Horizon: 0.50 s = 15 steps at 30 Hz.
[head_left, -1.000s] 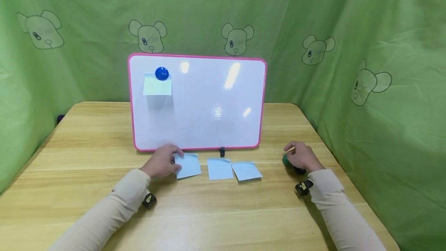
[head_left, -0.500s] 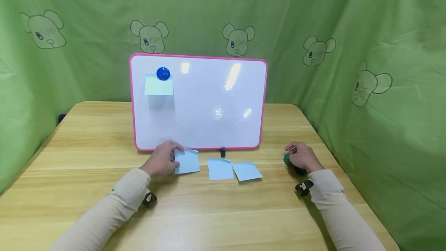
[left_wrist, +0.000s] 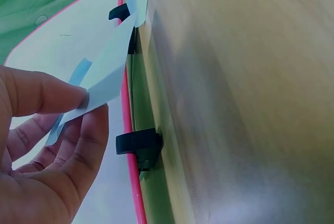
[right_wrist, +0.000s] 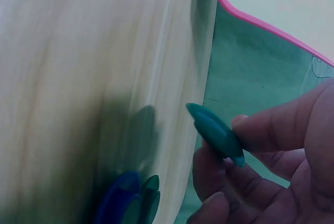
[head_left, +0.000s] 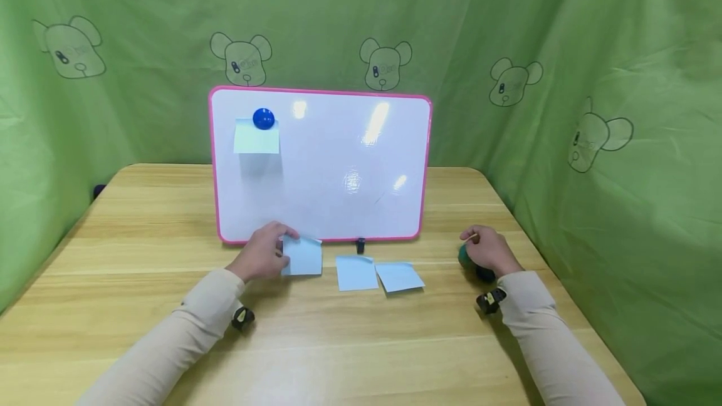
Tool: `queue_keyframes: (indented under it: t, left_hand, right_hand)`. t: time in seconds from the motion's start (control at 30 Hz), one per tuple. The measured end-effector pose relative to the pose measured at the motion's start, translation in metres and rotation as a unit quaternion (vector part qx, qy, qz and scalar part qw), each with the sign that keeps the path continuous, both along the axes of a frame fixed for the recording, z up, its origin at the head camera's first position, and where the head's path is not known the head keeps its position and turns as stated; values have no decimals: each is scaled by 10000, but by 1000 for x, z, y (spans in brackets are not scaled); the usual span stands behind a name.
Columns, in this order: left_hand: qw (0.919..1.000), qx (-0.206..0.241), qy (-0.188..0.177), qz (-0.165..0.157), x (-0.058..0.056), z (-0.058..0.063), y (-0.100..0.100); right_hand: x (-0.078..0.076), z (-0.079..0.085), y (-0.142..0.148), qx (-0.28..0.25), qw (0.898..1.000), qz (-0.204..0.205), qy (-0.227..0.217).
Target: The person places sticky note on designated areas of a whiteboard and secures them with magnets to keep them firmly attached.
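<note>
My left hand [head_left: 262, 252] pinches a light blue sticky note [head_left: 303, 255] by its left side, thumb in front and fingers behind. In the left wrist view this note [left_wrist: 107, 70] is raised off the table near the board's bottom edge. At the right, my right hand [head_left: 489, 250] holds a green round magnet [right_wrist: 216, 134] between thumb and fingers above the table. A blue magnet [right_wrist: 119, 198] and another green magnet [right_wrist: 150, 200] lie below it in the right wrist view. Two more blue notes, one in the middle [head_left: 357, 273] and one at right [head_left: 400, 277], lie on the table.
A pink-framed whiteboard [head_left: 321, 168] stands upright on the wooden table [head_left: 350, 356]. A blue magnet [head_left: 263, 119] holds a pale note [head_left: 256, 140] at its upper left. Black clips [left_wrist: 140, 144] grip the board's lower edge. Green curtain [head_left: 316, 17] surrounds the table.
The left hand has raised its sticky note a little, toward the board's lower edge. My right hand, with the magnet, has risen slightly. The other notes stay put.
</note>
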<state>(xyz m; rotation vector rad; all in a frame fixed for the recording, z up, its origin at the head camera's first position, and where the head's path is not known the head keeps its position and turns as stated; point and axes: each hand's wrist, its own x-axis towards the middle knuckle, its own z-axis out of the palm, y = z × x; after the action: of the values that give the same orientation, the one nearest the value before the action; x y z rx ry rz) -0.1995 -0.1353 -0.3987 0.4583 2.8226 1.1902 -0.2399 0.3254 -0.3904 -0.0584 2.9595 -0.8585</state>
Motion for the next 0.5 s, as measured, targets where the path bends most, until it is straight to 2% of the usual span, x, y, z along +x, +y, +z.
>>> queue_keyframes:
  t: [0.5]
  left_hand:
    - [9990,-116,425,-68,-5,8,-2]
  right_hand:
    - [-1,8,-9,-31,9992,235,329]
